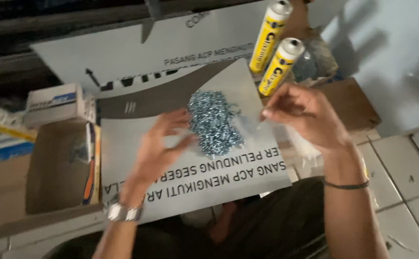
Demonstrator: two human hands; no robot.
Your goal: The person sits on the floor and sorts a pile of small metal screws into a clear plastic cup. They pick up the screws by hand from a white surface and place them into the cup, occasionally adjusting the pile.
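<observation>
A heap of small shiny metal screws (214,122) lies on a flat white and grey panel (137,139) with dark lettering. My left hand (159,146), with a metal watch on the wrist, rests on the panel with fingers spread, its fingertips at the left edge of the heap. Just right of the heap hovers my right hand (305,115), a thin dark band on its wrist, pinching what looks like a thin clear plastic bag (255,125).
Two yellow sealant cartridges (276,52) lie behind the panel at the upper right. An open cardboard box (58,168) sits at the left, with a small white box (56,103) behind it. Another printed sheet (137,48) is at the back. Tiled floor (406,168) at right.
</observation>
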